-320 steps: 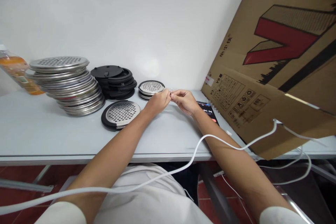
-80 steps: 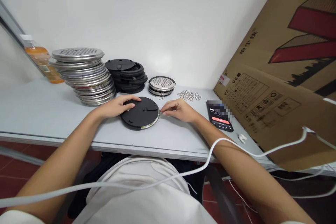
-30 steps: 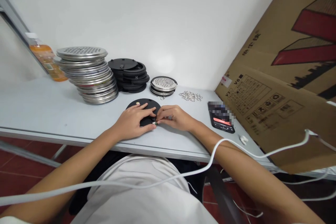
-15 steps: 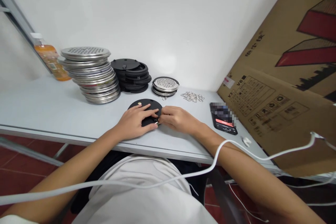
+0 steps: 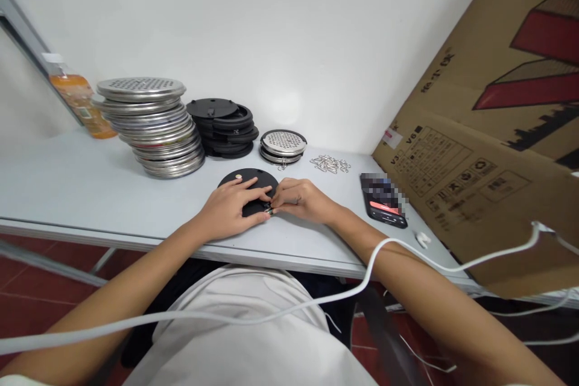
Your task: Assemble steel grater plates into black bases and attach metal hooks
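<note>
On the table in front of me lies a round black plastic disc (image 5: 253, 179), with a small pale round spot near its upper left edge. Across its left side my left hand (image 5: 231, 208) rests flat, fingers spread over the disc and thumb reaching its near edge. My right hand (image 5: 301, 200) is closed in a pinch at the disc's right rim. What its fingertips grip is hidden and too small to name; a tiny shiny part shows between the two hands. Further back is a pile of wire clips (image 5: 330, 163).
A tall stack of perforated metal discs (image 5: 165, 132) stands left, beside stacked black discs (image 5: 221, 126). Behind the hands sit metal-faced discs (image 5: 283, 143). A bottle (image 5: 76, 102), a phone (image 5: 384, 208), white earbuds (image 5: 422, 240), a cardboard box (image 5: 474, 163) and a white cable (image 5: 271, 316) surround the workspace.
My right hand has turned slightly, its fingers shifting at the disc's rim. My left hand stays spread on the disc. The whole view has shifted a little.
</note>
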`<state>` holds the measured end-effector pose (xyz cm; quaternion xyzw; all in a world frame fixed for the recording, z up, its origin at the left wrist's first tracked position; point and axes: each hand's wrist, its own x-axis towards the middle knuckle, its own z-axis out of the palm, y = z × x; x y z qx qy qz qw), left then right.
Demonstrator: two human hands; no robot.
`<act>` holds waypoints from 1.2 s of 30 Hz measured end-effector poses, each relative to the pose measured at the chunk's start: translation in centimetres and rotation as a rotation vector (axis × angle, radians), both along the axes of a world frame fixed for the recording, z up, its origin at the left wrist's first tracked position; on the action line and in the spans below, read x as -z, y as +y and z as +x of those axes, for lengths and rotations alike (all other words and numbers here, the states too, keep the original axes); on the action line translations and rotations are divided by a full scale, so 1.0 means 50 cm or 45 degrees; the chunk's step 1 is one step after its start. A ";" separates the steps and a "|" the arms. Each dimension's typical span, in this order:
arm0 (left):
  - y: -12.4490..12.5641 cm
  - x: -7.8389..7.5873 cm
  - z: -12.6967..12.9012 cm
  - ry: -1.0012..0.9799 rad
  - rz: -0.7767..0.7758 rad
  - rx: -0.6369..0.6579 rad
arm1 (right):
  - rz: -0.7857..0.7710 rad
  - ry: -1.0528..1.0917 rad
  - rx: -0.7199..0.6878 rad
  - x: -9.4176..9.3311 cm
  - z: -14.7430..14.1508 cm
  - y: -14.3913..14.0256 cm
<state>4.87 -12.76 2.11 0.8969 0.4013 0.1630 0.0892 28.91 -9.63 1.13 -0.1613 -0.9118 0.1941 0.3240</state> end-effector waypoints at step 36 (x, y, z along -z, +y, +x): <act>-0.002 -0.011 -0.001 0.044 -0.123 0.038 | -0.520 -0.171 0.035 -0.037 -0.020 0.007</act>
